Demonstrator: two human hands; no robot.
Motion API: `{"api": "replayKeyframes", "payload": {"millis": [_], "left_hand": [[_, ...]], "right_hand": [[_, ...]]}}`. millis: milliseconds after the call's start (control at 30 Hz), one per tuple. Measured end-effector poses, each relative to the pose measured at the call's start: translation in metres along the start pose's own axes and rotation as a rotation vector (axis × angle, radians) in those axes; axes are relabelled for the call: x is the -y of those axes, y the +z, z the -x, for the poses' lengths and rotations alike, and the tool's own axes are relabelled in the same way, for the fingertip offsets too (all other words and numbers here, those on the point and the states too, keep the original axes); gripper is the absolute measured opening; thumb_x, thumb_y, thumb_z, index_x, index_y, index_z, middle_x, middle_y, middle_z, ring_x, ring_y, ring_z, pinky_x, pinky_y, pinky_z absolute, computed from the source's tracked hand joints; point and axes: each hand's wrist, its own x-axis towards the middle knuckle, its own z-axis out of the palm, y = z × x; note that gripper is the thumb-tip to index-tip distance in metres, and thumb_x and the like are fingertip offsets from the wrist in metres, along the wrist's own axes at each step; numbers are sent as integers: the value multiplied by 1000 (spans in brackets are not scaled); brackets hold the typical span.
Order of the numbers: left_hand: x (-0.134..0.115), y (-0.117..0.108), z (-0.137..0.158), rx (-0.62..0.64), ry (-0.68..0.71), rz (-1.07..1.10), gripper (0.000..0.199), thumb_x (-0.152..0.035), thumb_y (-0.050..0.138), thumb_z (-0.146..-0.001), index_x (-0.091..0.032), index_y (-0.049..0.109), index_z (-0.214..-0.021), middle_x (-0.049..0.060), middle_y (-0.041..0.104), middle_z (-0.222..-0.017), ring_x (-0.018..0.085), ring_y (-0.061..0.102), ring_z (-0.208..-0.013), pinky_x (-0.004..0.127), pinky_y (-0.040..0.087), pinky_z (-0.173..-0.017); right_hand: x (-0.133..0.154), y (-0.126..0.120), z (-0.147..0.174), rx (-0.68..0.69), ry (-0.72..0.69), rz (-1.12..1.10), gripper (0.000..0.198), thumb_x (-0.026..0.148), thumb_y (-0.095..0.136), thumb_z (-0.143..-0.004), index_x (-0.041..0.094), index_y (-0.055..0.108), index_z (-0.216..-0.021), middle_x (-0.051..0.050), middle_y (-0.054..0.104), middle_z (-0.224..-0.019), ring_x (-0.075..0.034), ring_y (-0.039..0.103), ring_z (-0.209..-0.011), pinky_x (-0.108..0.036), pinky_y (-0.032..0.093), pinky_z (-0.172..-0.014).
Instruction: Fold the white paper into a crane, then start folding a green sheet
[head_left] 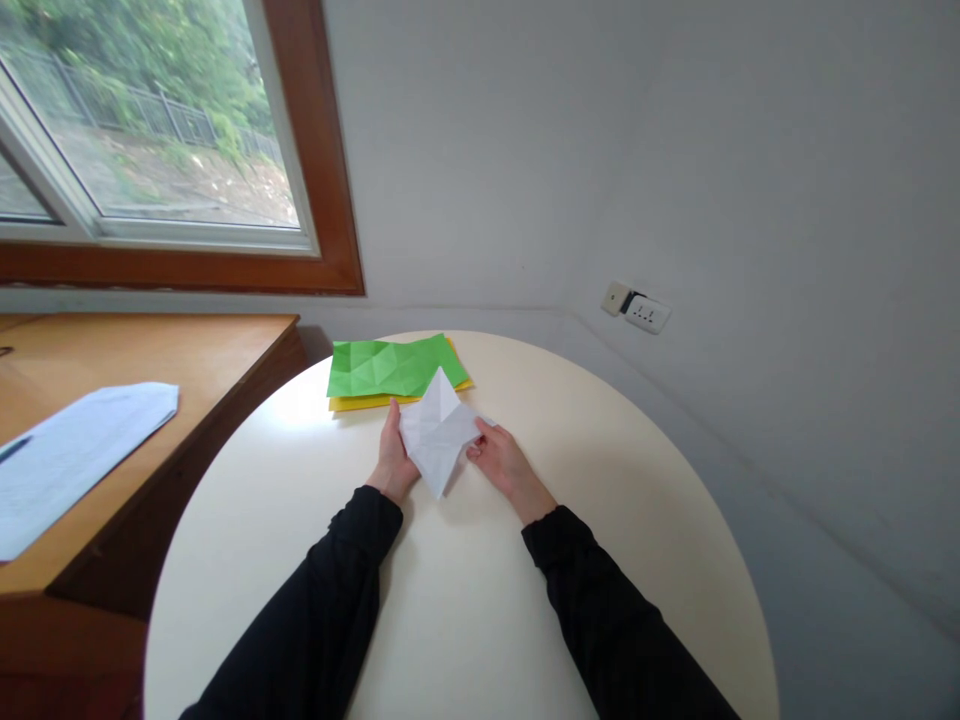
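Note:
A folded white sheet of paper (436, 430), with pointed corners at top and bottom, is held up over the round table between both hands. My left hand (393, 455) grips its left side, thumb in front and the other fingers mostly hidden behind the paper. At the right corner, my right hand (506, 462) pinches the paper between thumb and fingers. Just beyond lies a creased green sheet of paper (382, 368) on top of a yellow sheet (367, 402). The white paper's top point overlaps the green sheet in view.
The round white table (465, 620) stands against the wall. To its left is a wooden desk (225, 350) bearing white papers (90, 450) and a pen (15, 447). A window (172, 120) is at the upper left, and a wall socket (647, 314) sits beyond the table's right side.

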Motion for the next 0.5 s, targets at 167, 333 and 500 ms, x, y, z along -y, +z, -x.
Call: {"api": "replayKeyframes", "payload": {"millis": [167,333,500], "left_hand": [[2,7,1,-8,44,50,41,-53,57,-77,-16,62,-94,10,71,-90,29,63,-99,42,49,-88],[7,5,-7,-98,293,-130,32,-46,64,-75,-16,62,-85,5,68,-78,16,64,-74,28,49,-75],[12,2,-7,-143,389,-270,28,-36,74,-66,-12,65,-77,2,66,-72,9,59,-65,22,44,-70]], "right_hand": [[3,-2,0,17,-7,-44,28,22,81,-56,16,55,-62,8,51,-52,-3,39,-45,-16,30,-40],[7,-9,-8,-32,-50,-99,24,18,79,-60,18,56,-64,6,58,-59,-4,48,-49,-16,39,-43],[7,-15,-11,-73,-80,-116,17,19,76,-65,19,61,-75,3,64,-71,-8,59,-61,-20,52,-58]]}}
